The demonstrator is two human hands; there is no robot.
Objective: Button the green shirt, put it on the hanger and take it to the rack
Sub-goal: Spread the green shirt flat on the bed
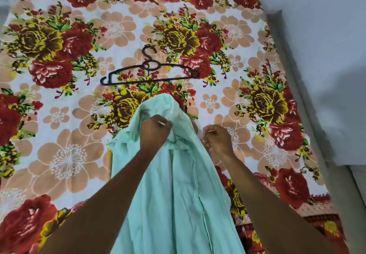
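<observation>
A: Where is the shirt (174, 184) just now?

B: On the bed (59, 154), lying lengthwise, its top end a little short of the hanger (147, 69). The rest runs from the hanger toward the person, off the bottom of the view.

A: And the hands?

B: The left hand (154, 133) sits on the upper part of the shirt, fingers (165, 124) closed in a pinch on a fold of cloth near the placket. The right hand (216, 138) is just beside the shirt's right edge, on the side away from the hanger's hook. It is curled, but whether it holds cloth, or only touches it, I cannot tell.

A: Why hold it like that?

B: My guess is that the left hand steadies one front edge so the other can be brought across for a button. No button or buttonhole is clear enough to name, though. The cloth looks bunched and loose under the hand, so it will slip and wrinkle unless kept taut.

A: And why is the hanger up there?

B: It lies flat just beyond the collar end, hook pointing away from the shirt. Probably it is parked there for the next step, out of the way yet within reach. It is apart from the shirt, touching neither hand.

A: So how far along?

B: Early, I judge: buttoning in hand, hanging and the rack yet to come. No rack is in view.
</observation>
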